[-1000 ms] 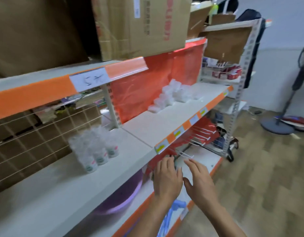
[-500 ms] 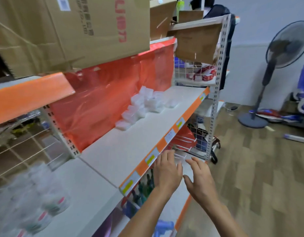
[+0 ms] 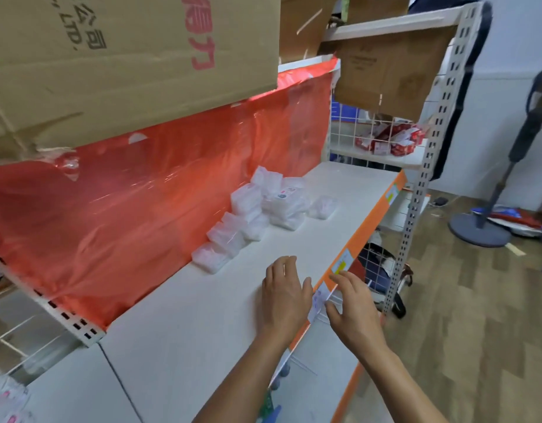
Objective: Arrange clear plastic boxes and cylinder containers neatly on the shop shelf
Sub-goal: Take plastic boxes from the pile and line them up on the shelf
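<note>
The clear plastic boxes (image 3: 254, 215) lie in a loose, uneven heap on the white shelf (image 3: 187, 325), pushed toward its far side against the red plastic sheet (image 3: 135, 196) that hangs as a backing; some are stacked and some tilted, and one small box sits just to the right of the heap. The left grip (image 3: 286, 296), a bare hand, is palm down over the shelf near its front edge, fingers straight and slightly spread, holding nothing, well short of the boxes; whether it touches the board cannot be told. The right grip (image 3: 353, 309), also a bare hand, is just beside it past the shelf's orange edge strip (image 3: 367, 221), fingers relaxed and apart, empty as well. A large cardboard carton (image 3: 126, 56) sits on the level above, overhanging the red sheet. At the near left corner, blurred clear containers (image 3: 4, 398) with pink labels stand on the neighbouring shelf section. To the far right a wire basket (image 3: 349, 138) holds red packets (image 3: 388, 140), and a standing fan (image 3: 480, 228) rests on the wooden floor (image 3: 477, 346).
</note>
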